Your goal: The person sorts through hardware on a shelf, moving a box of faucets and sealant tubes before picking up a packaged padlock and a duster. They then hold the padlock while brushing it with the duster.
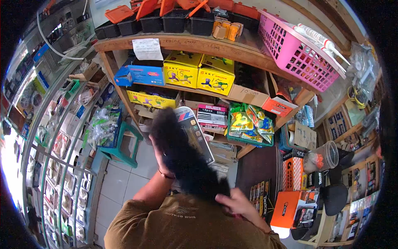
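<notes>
My right hand (241, 205) is closed around the handle end of a black fluffy duster (186, 159), low in front of my chest. The duster slants up to the left, its upper end smeared by motion. Behind it is a white-edged flat box (196, 135) with a dark printed face, tilted and partly covered by the duster. My left hand (161, 155) supports this box from its left side; the duster hides most of its fingers.
Ahead is a wooden shelf (174, 41) with yellow boxes (182, 68), a pink basket (300, 50) and a green tray of packets (251, 124). A green stool (130, 149) stands left, by glass cases (62, 166). An orange box (285, 208) sits right.
</notes>
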